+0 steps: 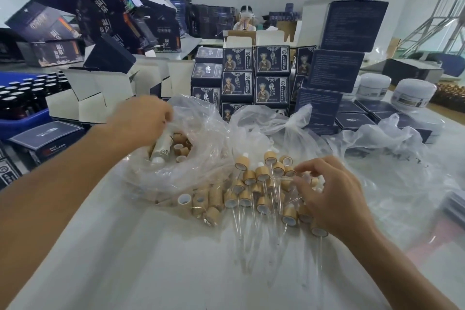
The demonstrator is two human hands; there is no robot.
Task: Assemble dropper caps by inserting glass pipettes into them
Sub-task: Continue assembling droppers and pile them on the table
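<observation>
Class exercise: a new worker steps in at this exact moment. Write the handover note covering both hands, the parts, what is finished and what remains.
Left hand: reaching into the clear plastic bag of bare caps; whether it grips anything cannot be told.
Right hand: fingers pinch a glass pipette above the pile.
Done: assembled droppers heaped on the white table, pipettes pointing towards the worker.
Left: loose caps beside the bag, plus those inside.

Tan wood-grain dropper caps [262, 173] with white insides lie by the fingers [302, 178]; beyond them, navy boxes [272, 61] with printed figures.
</observation>
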